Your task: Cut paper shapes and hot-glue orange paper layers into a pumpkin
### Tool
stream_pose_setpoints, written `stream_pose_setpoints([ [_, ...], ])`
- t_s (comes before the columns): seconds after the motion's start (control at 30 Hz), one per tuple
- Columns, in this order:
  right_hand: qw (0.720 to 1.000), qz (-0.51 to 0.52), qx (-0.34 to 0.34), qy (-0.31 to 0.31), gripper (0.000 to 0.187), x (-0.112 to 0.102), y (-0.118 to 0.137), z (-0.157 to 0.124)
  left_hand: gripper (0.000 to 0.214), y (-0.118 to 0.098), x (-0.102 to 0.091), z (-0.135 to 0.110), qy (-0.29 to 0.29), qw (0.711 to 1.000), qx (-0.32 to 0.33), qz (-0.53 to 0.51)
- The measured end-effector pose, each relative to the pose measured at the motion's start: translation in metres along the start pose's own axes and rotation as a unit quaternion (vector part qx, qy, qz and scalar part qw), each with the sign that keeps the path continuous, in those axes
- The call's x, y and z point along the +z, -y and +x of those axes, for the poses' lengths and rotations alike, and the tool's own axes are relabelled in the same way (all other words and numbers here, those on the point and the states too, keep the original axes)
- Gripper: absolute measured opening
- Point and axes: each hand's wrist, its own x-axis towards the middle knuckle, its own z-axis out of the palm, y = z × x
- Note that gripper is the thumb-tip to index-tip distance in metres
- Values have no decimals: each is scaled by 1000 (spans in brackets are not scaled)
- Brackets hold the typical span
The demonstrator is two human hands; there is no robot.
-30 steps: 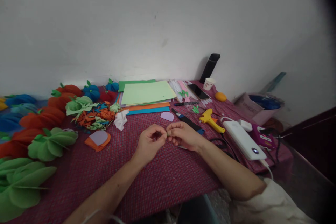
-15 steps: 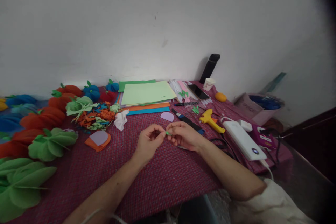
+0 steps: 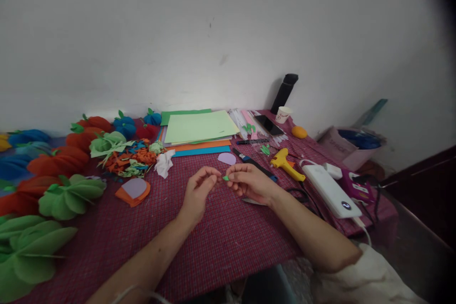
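Note:
Between the thumb and fingers of my right hand [image 3: 251, 183] is a small green paper piece [image 3: 225, 178]. Just left of it is my left hand [image 3: 200, 192], its thumb and forefinger slightly apart with nothing visible in them. Both hands are above the red checked cloth [image 3: 213, 247]. A thin pale blade-like object [image 3: 253, 201] lies partly hidden under my right hand. Beyond the hands rests a lilac rounded paper piece [image 3: 227, 158]. Another lilac piece [image 3: 135, 187] lies on orange paper [image 3: 124, 195] to the left.
Folded paper pumpkins [image 3: 59, 160] line the left side beside a pile of paper scraps [image 3: 131, 157]. Coloured sheets [image 3: 199, 126] are stacked at the back. On the right are a yellow glue gun [image 3: 288, 165], a white power bank [image 3: 331, 190], a phone [image 3: 269, 125] and a paper cup [image 3: 283, 114].
My left fingers have drawn slightly left, away from the green paper piece, and parted. The piece stays in my right hand and shows more clearly.

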Motion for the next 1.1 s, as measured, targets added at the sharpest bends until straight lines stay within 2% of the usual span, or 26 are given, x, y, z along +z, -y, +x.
stream_pose_setpoints([
  [0.23,997,-70,-15,-21,15,2,0,-1,18,-3,4,1,6,997,-31,70],
  [0.5,991,-118,-59,-27,19,-1,0,1,22,-4,4,2,0,998,-42,51],
  [0.7,988,-141,-67,-20,17,0,-2,3,23,-6,6,3,19,991,-90,95],
  [0.97,982,-165,-85,-45,15,-8,5,3,24,-3,3,3,11,993,-118,25],
  [1.1,981,-170,-85,-37,16,-9,7,2,23,-5,4,4,9,989,-146,-26],
])
